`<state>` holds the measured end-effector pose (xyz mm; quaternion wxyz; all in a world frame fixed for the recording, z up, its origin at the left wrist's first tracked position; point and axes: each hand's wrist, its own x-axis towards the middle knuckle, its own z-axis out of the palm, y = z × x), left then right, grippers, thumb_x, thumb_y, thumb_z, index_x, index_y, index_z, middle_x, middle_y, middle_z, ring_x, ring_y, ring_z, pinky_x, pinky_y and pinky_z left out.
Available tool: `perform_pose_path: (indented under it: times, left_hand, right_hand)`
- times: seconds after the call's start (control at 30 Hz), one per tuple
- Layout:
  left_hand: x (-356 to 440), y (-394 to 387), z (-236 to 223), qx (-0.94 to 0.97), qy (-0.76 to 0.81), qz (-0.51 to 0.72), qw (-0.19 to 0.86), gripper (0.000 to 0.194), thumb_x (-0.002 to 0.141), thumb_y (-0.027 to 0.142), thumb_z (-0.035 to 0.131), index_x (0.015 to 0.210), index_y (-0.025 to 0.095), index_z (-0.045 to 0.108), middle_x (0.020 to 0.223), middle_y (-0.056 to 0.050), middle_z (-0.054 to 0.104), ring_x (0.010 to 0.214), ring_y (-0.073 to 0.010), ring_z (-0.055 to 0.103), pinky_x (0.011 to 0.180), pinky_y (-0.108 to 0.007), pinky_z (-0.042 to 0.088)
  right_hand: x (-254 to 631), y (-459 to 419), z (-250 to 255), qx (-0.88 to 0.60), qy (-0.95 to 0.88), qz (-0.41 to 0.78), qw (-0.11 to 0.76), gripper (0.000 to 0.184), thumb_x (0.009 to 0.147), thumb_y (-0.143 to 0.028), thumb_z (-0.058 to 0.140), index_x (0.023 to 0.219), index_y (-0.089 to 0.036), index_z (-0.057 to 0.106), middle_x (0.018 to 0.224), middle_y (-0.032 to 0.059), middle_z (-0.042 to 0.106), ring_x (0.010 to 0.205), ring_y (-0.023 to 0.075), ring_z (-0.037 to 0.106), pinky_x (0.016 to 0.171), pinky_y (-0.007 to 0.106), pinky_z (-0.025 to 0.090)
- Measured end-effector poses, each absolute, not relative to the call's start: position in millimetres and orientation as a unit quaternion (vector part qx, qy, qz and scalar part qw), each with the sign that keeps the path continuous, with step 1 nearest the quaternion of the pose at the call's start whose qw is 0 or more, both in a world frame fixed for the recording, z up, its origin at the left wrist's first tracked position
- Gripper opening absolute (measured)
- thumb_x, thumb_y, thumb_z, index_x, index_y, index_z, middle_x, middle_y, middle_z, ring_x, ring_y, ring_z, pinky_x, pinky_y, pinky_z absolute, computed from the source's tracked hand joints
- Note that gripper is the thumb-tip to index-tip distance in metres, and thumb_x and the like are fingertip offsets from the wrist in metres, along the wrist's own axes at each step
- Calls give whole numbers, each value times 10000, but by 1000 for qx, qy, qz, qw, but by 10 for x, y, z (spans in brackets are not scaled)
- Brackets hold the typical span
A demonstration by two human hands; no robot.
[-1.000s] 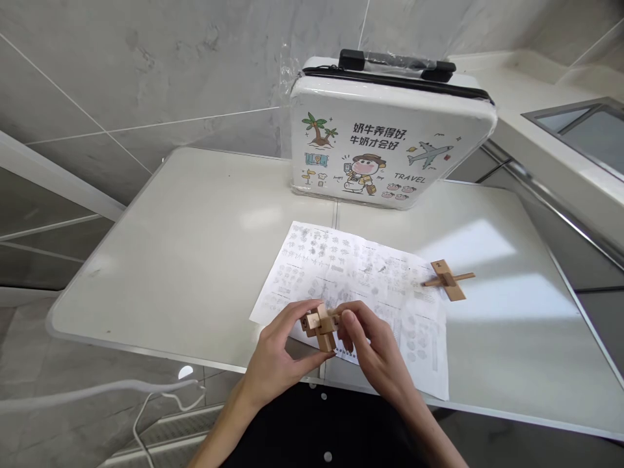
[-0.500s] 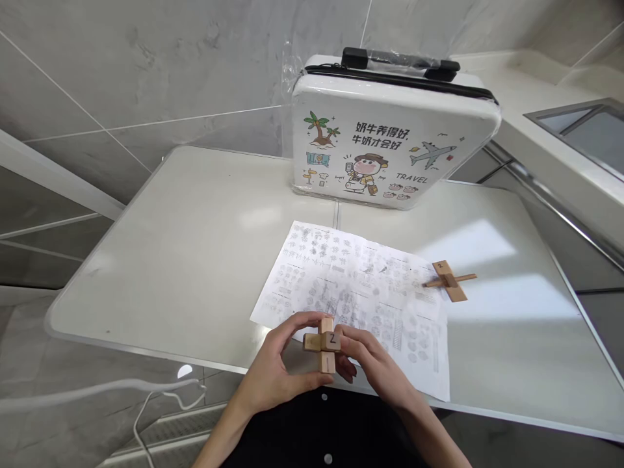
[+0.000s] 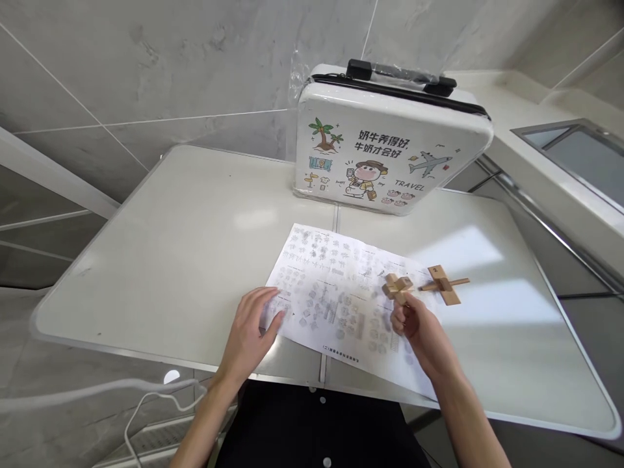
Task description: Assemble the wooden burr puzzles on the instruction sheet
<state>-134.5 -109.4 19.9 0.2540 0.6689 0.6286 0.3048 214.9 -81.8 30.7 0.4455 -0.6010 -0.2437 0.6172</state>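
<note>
My right hand (image 3: 414, 325) grips a wooden interlocking puzzle (image 3: 397, 288) made of crossed blocks, held over the right part of a printed instruction sheet (image 3: 341, 286). Just right of it, a second wooden puzzle (image 3: 442, 285), cross-shaped with a thin stick through it and a "2" on one end, rests at the sheet's right edge. My left hand (image 3: 253, 328) is empty, thumb and fingers apart, at the lower left edge of the sheet. Small drawings cover the paper, too fine to read.
A white suitcase (image 3: 390, 143) with cartoon prints and plastic wrap stands at the back of the pale folding table (image 3: 185, 247). A grey tiled wall (image 3: 170, 65) rises behind. At the right is a counter (image 3: 511, 97) with an inset sink. A white cable (image 3: 131, 416) hangs lower left.
The block puzzle, earlier between both hands near the front edge, has moved right and away in my right hand. My left hand has let go and shifted left to the sheet's edge.
</note>
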Motion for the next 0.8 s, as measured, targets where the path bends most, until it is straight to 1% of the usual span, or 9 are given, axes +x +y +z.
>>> perform_pose_path:
  times: [0.07, 0.17, 0.23, 0.4, 0.5, 0.6, 0.67, 0.7, 0.8]
  left_hand:
    - [-1413, -1104, 136, 681, 623, 311, 228, 338, 1075, 394, 594, 1396, 293, 619, 1432, -76, 663, 1409, -299, 566, 1197, -557, 501]
    - [-1449, -1121, 95, 690, 617, 313, 213, 328, 1072, 360, 594, 1391, 289, 619, 1418, -76, 673, 1399, -300, 573, 1178, -556, 521]
    - [-1451, -1131, 86, 697, 611, 317, 203, 328, 1067, 337, 596, 1390, 284, 617, 1407, -78, 680, 1388, -300, 582, 1169, -556, 527]
    - [-1477, -1176, 70, 712, 595, 319, 193, 318, 1064, 300, 600, 1380, 269, 604, 1370, -83, 688, 1349, -295, 598, 1151, -541, 533]
    - [-1512, -1205, 71, 714, 588, 316, 209, 305, 1069, 304, 594, 1372, 270, 600, 1338, -80, 691, 1321, -290, 609, 1127, -522, 547]
    - [-1536, -1200, 86, 714, 583, 319, 221, 270, 1072, 299, 586, 1338, 268, 618, 1307, -76, 693, 1289, -283, 619, 1099, -499, 558]
    - [-1543, -1173, 103, 715, 579, 320, 225, 245, 1070, 296, 587, 1309, 267, 633, 1283, -72, 698, 1264, -279, 626, 1083, -488, 560]
    - [-1543, -1155, 114, 717, 577, 319, 226, 234, 1069, 296, 589, 1295, 267, 640, 1269, -69, 703, 1250, -277, 631, 1073, -484, 562]
    - [-1547, -1106, 146, 729, 567, 308, 230, 207, 1065, 299, 594, 1261, 269, 654, 1229, -60, 716, 1213, -274, 643, 1044, -473, 564]
  right_hand:
    - [2275, -758, 228, -594, -212, 613, 476, 437, 899, -541, 774, 743, -230, 511, 663, -53, 386, 534, 115, 350, 448, 261, 342]
    - [2385, -653, 138, -599, -190, 595, 501, 397, 859, -533, 800, 793, -215, 572, 667, -56, 406, 521, 105, 387, 417, 240, 360]
    - [2412, -565, 101, -601, -187, 587, 509, 406, 821, -535, 825, 794, -208, 586, 661, -65, 399, 504, 95, 381, 394, 232, 348]
    - [2388, -356, 81, -598, -189, 569, 532, 455, 808, -601, 822, 775, -214, 586, 633, -81, 364, 490, 93, 365, 387, 233, 334]
    - [2320, -380, 84, -607, -188, 542, 550, 480, 831, -667, 777, 807, -215, 617, 632, -60, 433, 502, 105, 394, 401, 238, 357]
    - [2188, -597, 68, -623, -195, 512, 559, 460, 813, -626, 831, 876, -202, 665, 704, -14, 562, 554, 123, 483, 445, 251, 405]
    - [2069, -819, 51, -639, -208, 486, 559, 417, 807, -551, 880, 915, -197, 689, 727, -3, 607, 578, 132, 509, 477, 256, 413]
    - [2006, -935, 43, -654, -225, 465, 553, 397, 833, -539, 872, 934, -196, 699, 723, -2, 620, 578, 131, 501, 495, 257, 410]
    - [1831, -1230, 31, -726, -357, 359, 466, 414, 950, -618, 716, 944, -205, 688, 655, -14, 600, 589, 161, 529, 572, 291, 441]
